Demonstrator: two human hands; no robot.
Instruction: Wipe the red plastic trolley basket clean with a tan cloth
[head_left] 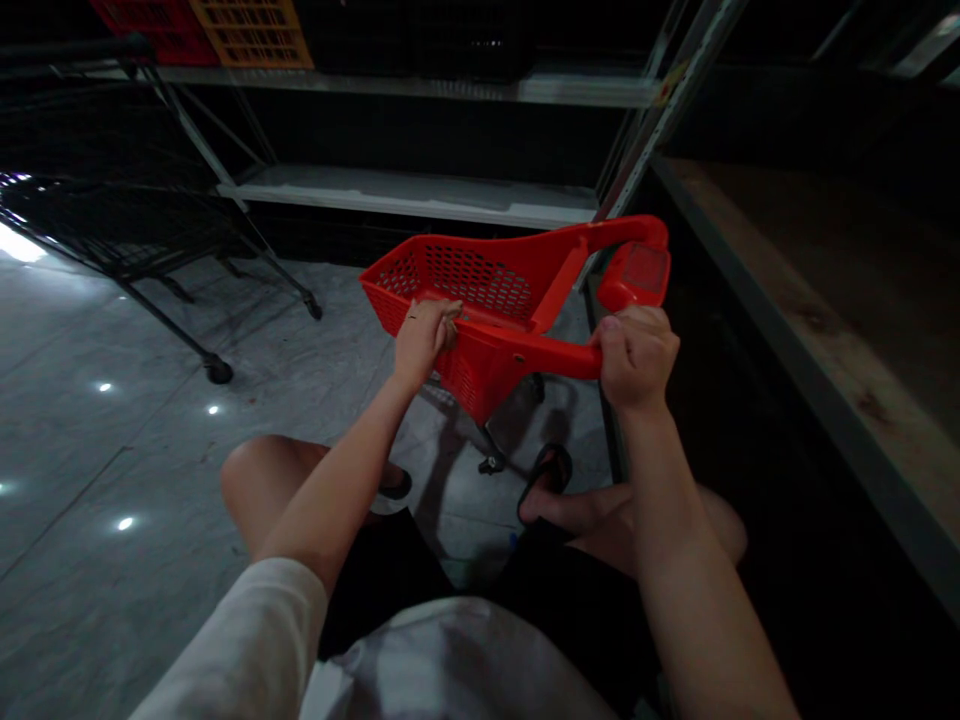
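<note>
A small red plastic shopping cart [495, 285] stands in front of me, tilted, with a perforated basket and a curved handle. My left hand [424, 335] is closed on the basket's near rim, with something small and pale under the fingers that I cannot make out. My right hand [636, 355] is a fist wrapped round the red handle bar just below its flat end pad [643, 270]. Below the cart's underside a caster wheel [491, 463] shows. My knees and sandalled feet sit beneath the cart.
A black wire trolley on wheels [120, 240] stands at the left on the glossy grey floor [90, 440]. Metal shelving [420, 195] runs along the back, with red and orange crates [225, 30] on top. A wooden shelf [825, 300] flanks the right.
</note>
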